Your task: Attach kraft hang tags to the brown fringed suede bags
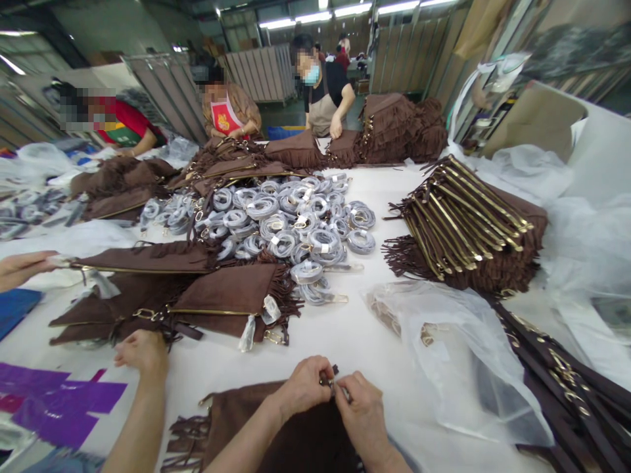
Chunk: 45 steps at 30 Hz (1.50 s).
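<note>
A brown fringed bag (246,414) lies flat on the white table before me, its fringe toward the left. Over its upper edge my left hand (308,387) is closed, pinching a small brown strap end (335,370) with metal on it. My right hand (362,407) is closed against the same piece from the right, fingertips almost meeting those of the left. The fingers cover most of the fitting, so its exact form is hidden.
A co-worker's hand (142,351) reaches in at left near more brown bags (221,292). Coiled wrapped straps (276,223) heap mid-table. At right are stacked zippered bags (468,223), a clear plastic bag (458,348) and long brown straps (557,368). Several people work across the table.
</note>
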Motion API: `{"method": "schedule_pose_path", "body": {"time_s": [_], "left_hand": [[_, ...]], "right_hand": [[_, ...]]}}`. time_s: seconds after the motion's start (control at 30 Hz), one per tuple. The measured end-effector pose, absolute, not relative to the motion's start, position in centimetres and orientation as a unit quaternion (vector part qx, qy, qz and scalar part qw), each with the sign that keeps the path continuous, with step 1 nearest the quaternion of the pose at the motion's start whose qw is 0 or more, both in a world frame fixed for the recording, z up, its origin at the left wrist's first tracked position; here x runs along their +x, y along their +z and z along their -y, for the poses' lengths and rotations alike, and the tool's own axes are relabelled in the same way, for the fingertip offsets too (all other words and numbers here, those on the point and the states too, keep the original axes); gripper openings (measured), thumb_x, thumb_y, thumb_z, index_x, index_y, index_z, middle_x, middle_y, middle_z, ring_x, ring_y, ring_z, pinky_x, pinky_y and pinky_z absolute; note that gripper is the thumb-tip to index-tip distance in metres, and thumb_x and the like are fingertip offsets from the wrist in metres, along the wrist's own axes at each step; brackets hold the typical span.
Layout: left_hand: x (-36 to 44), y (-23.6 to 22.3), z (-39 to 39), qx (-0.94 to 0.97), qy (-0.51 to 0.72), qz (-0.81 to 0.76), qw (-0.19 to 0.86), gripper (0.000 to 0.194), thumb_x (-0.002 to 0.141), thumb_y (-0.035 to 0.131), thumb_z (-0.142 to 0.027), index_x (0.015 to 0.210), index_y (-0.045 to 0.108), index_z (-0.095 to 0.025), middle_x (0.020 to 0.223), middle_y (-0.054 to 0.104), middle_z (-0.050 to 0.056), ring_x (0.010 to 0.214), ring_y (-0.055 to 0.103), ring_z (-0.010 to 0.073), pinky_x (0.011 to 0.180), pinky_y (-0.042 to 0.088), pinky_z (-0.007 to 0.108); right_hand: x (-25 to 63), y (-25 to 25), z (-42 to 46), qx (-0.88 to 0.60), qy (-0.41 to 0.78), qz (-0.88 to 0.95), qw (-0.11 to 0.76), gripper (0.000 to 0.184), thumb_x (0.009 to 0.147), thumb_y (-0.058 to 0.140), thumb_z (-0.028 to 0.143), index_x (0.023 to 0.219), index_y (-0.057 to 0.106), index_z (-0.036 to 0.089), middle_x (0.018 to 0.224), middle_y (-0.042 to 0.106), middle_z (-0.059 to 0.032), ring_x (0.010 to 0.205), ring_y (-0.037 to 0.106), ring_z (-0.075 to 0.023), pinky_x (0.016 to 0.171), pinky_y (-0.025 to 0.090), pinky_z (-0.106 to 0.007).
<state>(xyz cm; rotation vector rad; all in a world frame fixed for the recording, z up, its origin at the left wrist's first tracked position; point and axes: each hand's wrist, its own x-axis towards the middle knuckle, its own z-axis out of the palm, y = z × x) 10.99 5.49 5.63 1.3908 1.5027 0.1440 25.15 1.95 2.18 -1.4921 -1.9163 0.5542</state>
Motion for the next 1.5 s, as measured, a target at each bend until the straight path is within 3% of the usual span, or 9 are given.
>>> {"method": "schedule_pose_path", "body": {"time_s": [0.13, 0.33, 0.6, 0.87, 1.07, 1.5], "left_hand": [[10.8, 6.3, -5.1, 0.6, 0.047, -0.626, 0.496, 0.019, 0.056, 0.055, -0.013, 0.075, 0.057, -0.017, 0.064, 0.051, -0.005, 0.063, 0.045, 0.0115, 0.058, 0.034, 0.021], [11.0, 6.1, -4.7, 0.639, 0.02, -0.63, 0.441, 0.016, 0.058, 0.052, -0.014, 0.072, 0.055, -0.019, 0.079, 0.054, -0.001, 0.081, 0.048, 0.0171, 0.074, 0.035, 0.026], [11.3, 5.6, -4.6, 0.65, 0.008, -0.637, 0.414, 0.006, 0.066, 0.049, -0.017, 0.068, 0.054, -0.019, 0.076, 0.055, -0.001, 0.08, 0.049, 0.0154, 0.073, 0.035, 0.025], [11.3, 5.6, -4.4, 0.648, 0.007, -0.642, 0.41, 0.006, 0.066, 0.05, -0.017, 0.07, 0.054, -0.019, 0.079, 0.056, 0.0, 0.081, 0.05, 0.0153, 0.074, 0.036, 0.024], [11.3, 5.5, -4.3, 0.648, 0.016, -0.642, 0.409, 0.009, 0.063, 0.05, -0.015, 0.07, 0.053, -0.019, 0.078, 0.055, -0.001, 0.08, 0.05, 0.0149, 0.073, 0.037, 0.024], [11.3, 5.3, -3.9, 0.645, 0.037, -0.646, 0.406, 0.016, 0.063, 0.048, -0.015, 0.077, 0.053, -0.019, 0.078, 0.056, -0.001, 0.078, 0.049, 0.0147, 0.074, 0.038, 0.025]], "right_hand": [[25.7, 2.3, -1.9, -0.552, 0.268, 0.724, 0.314, 0.039, 0.092, 0.038, 0.036, 0.064, 0.06, 0.02, 0.059, 0.054, -0.0005, 0.053, 0.054, -0.0134, 0.053, 0.037, -0.024], [26.3, 2.7, -1.6, -0.567, 0.36, 0.663, 0.331, 0.04, 0.089, 0.042, 0.048, 0.071, 0.067, 0.022, 0.059, 0.056, -0.0002, 0.053, 0.054, -0.0148, 0.051, 0.04, -0.024], [26.2, 2.7, -1.5, -0.595, 0.378, 0.606, 0.369, 0.048, 0.084, 0.042, 0.059, 0.069, 0.068, 0.022, 0.06, 0.056, -0.0014, 0.051, 0.052, -0.0159, 0.05, 0.042, -0.027], [25.8, 2.2, -1.3, -0.588, 0.35, 0.638, 0.354, 0.036, 0.087, 0.046, 0.043, 0.066, 0.063, 0.019, 0.061, 0.055, -0.0017, 0.057, 0.054, -0.0164, 0.056, 0.041, -0.027], [25.7, 1.6, -1.2, -0.594, 0.352, 0.648, 0.322, 0.022, 0.081, 0.049, 0.028, 0.064, 0.06, 0.019, 0.062, 0.054, -0.001, 0.057, 0.053, -0.0161, 0.056, 0.038, -0.027], [25.1, 2.0, -1.9, -0.612, 0.331, 0.651, 0.305, 0.02, 0.075, 0.049, 0.027, 0.059, 0.058, 0.019, 0.058, 0.052, 0.0003, 0.05, 0.048, -0.0144, 0.053, 0.035, -0.026]]}}
